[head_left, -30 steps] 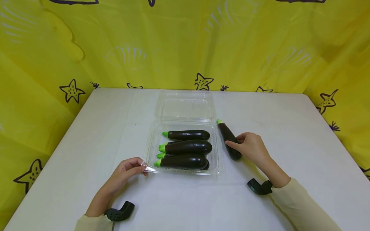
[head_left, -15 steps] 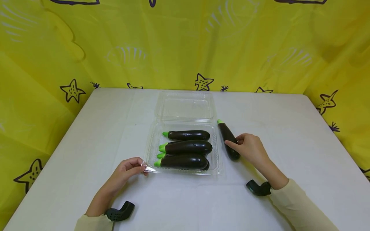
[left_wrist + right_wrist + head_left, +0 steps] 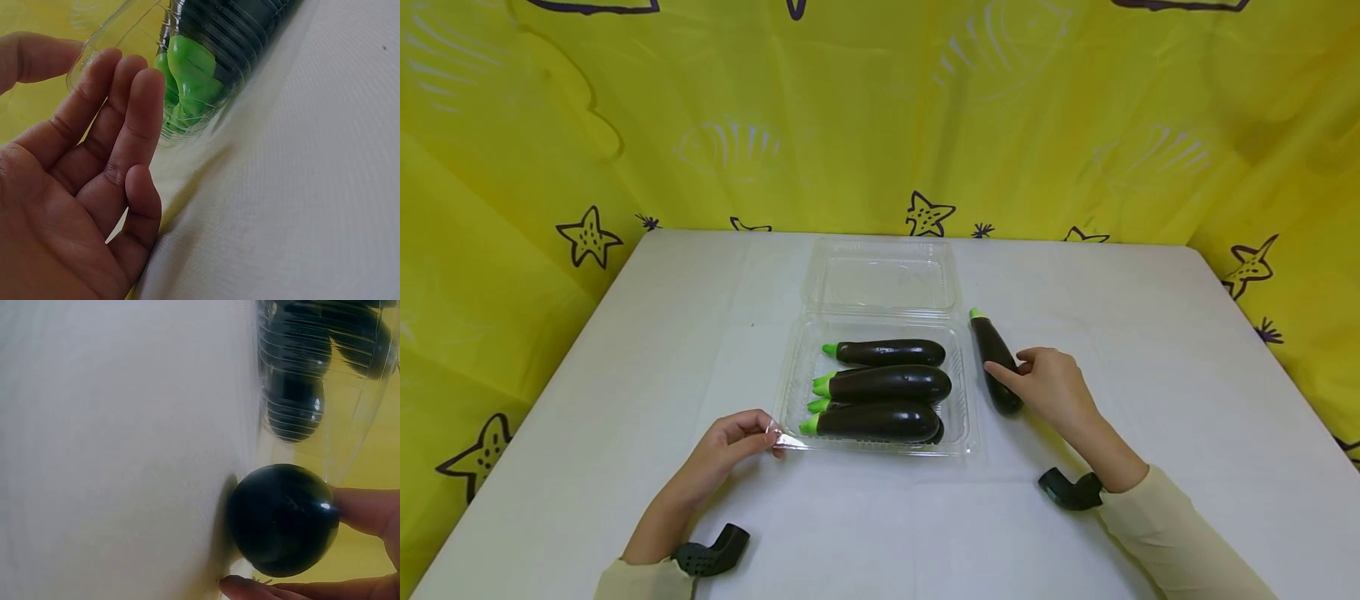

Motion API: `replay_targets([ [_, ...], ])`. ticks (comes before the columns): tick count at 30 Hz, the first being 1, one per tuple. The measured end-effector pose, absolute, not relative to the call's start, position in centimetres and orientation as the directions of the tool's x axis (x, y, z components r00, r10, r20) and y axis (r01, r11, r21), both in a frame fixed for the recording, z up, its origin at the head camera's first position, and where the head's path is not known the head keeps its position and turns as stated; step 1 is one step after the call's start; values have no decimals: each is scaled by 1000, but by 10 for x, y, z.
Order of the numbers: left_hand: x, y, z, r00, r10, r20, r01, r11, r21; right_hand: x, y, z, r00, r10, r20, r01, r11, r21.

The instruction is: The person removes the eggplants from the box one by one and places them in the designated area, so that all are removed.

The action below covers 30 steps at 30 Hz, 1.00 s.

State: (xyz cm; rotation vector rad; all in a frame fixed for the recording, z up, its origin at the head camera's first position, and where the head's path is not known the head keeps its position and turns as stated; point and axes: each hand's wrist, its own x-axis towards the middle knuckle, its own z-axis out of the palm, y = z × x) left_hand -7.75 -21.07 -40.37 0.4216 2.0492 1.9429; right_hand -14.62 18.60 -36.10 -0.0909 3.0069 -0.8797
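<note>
A clear plastic clamshell container (image 3: 958, 421) lies on the table with its lid folded back. Several dark eggplants (image 3: 887, 382) with bright green stem ends are in its base. My left hand (image 3: 730, 442) pinches the near left corner of the rim between thumb and index finger; its other fingers show loosely bent in the left wrist view. To the right of the container, one more eggplant (image 3: 992, 354) lies aslant, stem end away from me. My right hand (image 3: 1048, 383) holds its thicker end between thumb and fingers. The right wrist view shows that rounded end (image 3: 284, 519) close to the tabletop.
The lid (image 3: 882, 279) lies flat behind the base, near the table's far edge. A white cloth covers the table (image 3: 880, 533). Yellow patterned curtain (image 3: 850, 117) hangs behind and at both sides. A black device (image 3: 711, 550) is worn on each wrist.
The eggplant at my right hand has turned slightly, its stem end shifting a little to the right. My left hand and the container have stayed put.
</note>
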Motion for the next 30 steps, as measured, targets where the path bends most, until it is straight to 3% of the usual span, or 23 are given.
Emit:
replay_targets([
  [18, -77, -211, -404, -914, 406, 3, 26, 52, 998, -150, 191, -358, -999, -52, 13, -51, 855, -516],
  [30, -78, -212, -405, -912, 410, 18, 40, 46, 998, -146, 191, -346, -995, -32, 93, -75, 856, -511],
])
